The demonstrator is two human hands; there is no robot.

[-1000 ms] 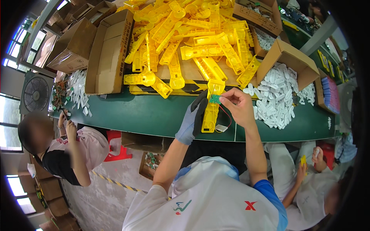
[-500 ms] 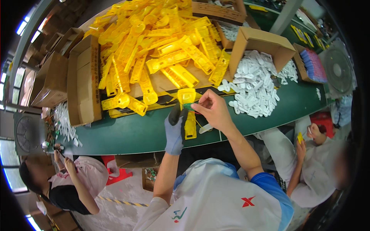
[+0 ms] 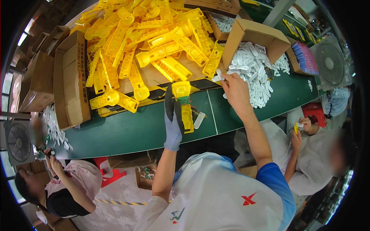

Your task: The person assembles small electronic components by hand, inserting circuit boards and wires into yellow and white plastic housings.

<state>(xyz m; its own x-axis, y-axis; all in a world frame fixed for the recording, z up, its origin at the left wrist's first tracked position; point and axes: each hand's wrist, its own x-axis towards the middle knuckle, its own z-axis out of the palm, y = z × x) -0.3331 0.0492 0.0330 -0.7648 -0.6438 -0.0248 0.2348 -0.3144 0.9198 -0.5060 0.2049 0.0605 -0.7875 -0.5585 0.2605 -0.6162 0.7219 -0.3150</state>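
Housing of yellow plastic [image 3: 187,116] is seen, in the head view, gripped by the gloved left hand [image 3: 173,119] over the green tabletop [image 3: 154,129]; its long axis is pointed away from the wearer, broad end farthest, tipped slightly left. A small white piece [image 3: 219,75] is pinched by the bare right hand [image 3: 236,90], well apart.

White shirt [image 3: 216,192], short blue right sleeve [image 3: 271,179], red mark [image 3: 249,199], small green squiggle [image 3: 178,214], gray-blue and black glove [image 3: 174,133] on the left hand [image 3: 173,114], bare right hand [image 3: 236,91]
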